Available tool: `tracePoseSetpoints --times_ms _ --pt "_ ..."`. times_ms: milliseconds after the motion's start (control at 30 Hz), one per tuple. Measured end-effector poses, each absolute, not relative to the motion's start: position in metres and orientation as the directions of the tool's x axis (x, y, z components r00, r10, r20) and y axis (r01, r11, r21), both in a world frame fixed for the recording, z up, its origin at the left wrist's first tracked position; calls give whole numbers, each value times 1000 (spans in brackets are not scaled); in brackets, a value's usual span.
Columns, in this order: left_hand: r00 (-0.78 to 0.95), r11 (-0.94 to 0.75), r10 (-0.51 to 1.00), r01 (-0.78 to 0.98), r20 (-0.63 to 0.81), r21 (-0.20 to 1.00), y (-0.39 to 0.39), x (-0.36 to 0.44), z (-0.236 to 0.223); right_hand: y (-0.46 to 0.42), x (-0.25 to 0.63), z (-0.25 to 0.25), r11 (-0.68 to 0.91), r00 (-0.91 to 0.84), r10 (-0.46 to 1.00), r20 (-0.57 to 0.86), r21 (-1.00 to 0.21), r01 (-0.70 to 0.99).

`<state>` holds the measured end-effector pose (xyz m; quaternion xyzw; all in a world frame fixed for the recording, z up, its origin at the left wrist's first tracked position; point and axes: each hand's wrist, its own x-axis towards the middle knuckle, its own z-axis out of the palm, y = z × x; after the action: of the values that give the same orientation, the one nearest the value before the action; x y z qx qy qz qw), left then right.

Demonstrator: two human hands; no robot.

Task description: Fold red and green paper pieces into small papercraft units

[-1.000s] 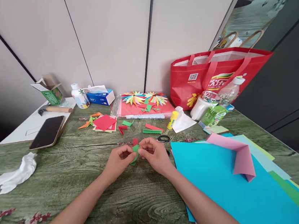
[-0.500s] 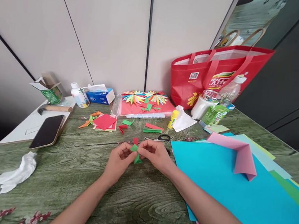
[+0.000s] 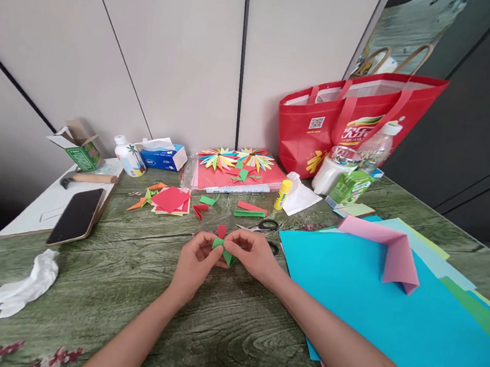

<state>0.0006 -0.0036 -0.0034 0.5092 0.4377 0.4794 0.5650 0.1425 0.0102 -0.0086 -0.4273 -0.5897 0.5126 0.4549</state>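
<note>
Between my hands is a small piece of folded green paper (image 3: 227, 257), pinched from both sides above the table. My left hand (image 3: 196, 265) is closed on its left edge with thumb and fingertips. My right hand (image 3: 254, 255) pinches it from the right. A bit of red paper (image 3: 221, 230) shows just beyond the fingertips; whether it touches the green piece I cannot tell. Scissors (image 3: 266, 226) with black handles lie behind my right hand, partly covered by it. Red and green folded strips (image 3: 251, 210) rest farther back, beside a yellow glue stick (image 3: 283, 195).
At right, blue paper sheets (image 3: 371, 318) carry a folded pink piece (image 3: 397, 250). Behind stand a red bag (image 3: 298, 133), a tissue box (image 3: 165, 157) and a bottle (image 3: 130, 156). A phone (image 3: 75, 216), a hammer (image 3: 94, 177) and crumpled tissue (image 3: 27, 288) lie at left. Red paper squares (image 3: 171, 199) are stacked mid-table.
The green paper has turned a little between my fingers, and its lower part now sits higher and closer to my hands. Both hands stay in nearly the same place.
</note>
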Motion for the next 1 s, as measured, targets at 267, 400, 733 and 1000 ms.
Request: tracePoseSetpoints --times_ms 267,400,733,1000 --pt "116 -40 992 2 40 999 -3 -1 1 10 143 -11 136 -216 969 121 -989 56" --pt "105 -41 994 20 39 999 -5 0 4 10 143 -11 143 -209 970 124 -987 77" --pt "131 -246 964 127 230 961 -4 -4 -6 10 142 -11 39 -139 990 36 -999 18" --pt "184 64 981 0 -63 998 1 -6 2 10 145 -6 215 -153 971 185 -954 211"
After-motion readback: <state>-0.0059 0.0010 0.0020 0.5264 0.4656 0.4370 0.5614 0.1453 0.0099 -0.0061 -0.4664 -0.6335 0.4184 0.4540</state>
